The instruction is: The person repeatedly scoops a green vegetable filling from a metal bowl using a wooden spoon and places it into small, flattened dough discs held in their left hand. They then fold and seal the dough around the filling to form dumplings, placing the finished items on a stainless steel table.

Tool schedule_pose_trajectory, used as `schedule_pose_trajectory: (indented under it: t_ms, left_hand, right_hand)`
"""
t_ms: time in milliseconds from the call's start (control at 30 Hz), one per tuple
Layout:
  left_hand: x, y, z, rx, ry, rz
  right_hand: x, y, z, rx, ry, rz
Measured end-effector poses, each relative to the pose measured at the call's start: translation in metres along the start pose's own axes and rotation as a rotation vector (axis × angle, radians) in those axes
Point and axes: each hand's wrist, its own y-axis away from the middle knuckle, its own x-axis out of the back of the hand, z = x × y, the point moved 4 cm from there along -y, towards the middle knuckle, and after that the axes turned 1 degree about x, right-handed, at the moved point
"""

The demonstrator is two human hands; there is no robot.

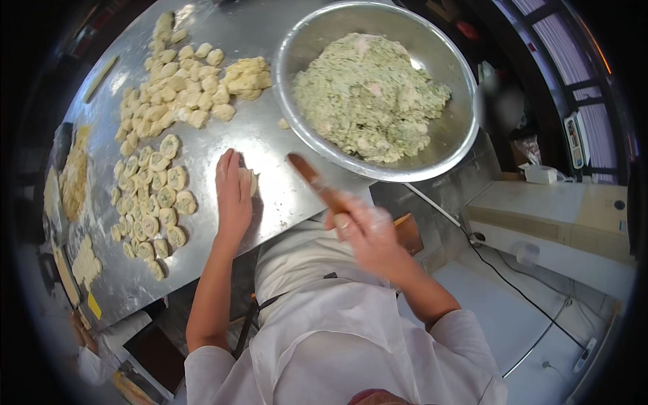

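My left hand (234,195) is held on edge just above the steel table, fingers together. A pale dough piece (252,182) shows at its palm side, partly hidden by the hand. My right hand (368,230), blurred and dusted with flour, grips a flat wooden spatula (315,178) whose tip points towards the table. Beyond it stands a large steel bowl (286,76) holding a mound of green-flecked filling (372,96). To the left of my left hand, several filled dough rounds (150,225) lie in a cluster, green filling showing at their tops.
Many small dough lumps (167,93) lie at the back left, beside a larger dough mass (248,77). A dough strip (100,78) is farther left. The steel table (202,147) ends in front of me. Another person's arm (83,329) shows at lower left.
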Motion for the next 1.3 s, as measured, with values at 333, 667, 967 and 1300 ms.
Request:
schedule_pose_trajectory:
  t_ms: [333, 667, 967, 1300]
  left_hand:
    - [0.029, 0.01, 0.005, 0.45, 1.053, -0.059]
    - [-0.016, -0.055, 0.108, 0.424, 1.945, -0.254]
    - [-0.03, -0.065, 0.119, 0.459, 1.846, -0.25]
    - [-0.016, -0.056, 0.105, 0.419, 1.967, -0.114]
  right_hand:
    - [0.116, -0.043, -0.048, 0.022, 1.13, 0.068]
    - [0.084, -0.096, -0.043, -0.182, 1.331, -0.442]
    - [0.088, -0.106, -0.032, -0.323, 1.182, -0.511]
    - [0.096, -0.086, -0.046, -0.599, 0.484, -0.149]
